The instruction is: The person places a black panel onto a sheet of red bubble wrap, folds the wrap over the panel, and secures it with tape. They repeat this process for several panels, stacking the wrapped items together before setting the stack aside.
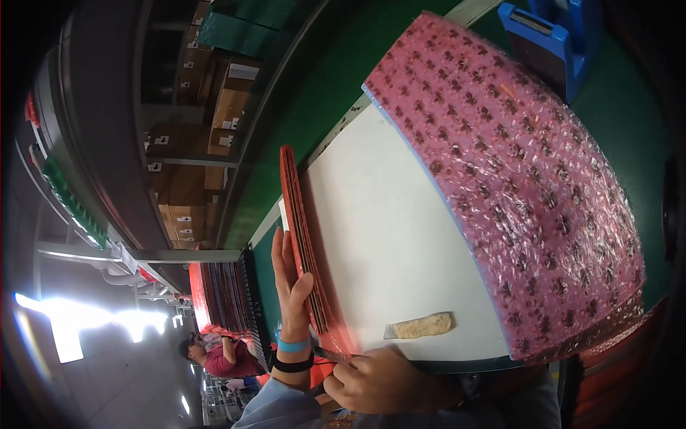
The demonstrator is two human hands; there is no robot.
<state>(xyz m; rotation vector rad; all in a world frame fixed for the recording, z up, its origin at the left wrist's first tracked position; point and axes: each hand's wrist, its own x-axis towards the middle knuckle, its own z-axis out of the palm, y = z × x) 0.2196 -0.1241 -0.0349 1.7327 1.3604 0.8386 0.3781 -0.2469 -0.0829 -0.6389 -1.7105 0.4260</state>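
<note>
My left hand grips a thin stack of flat panels stood on edge, thumb on one face and fingers behind it. Red see-through film wraps the stack and hangs loose at its lower end. Close to that end is my right hand, its fingers curled closed. A narrow dark piece shows by its fingertips, too blurred to name. Under the stack lies a white board. On this board, near my right hand, rests a short blade with a tan wrapped handle.
Pink patterned bubble wrap covers the board's right side. Behind it stands a blue tape dispenser on the green table. Cardboard boxes fill shelves at left. A rack of red-wrapped panels and a person in red are beyond.
</note>
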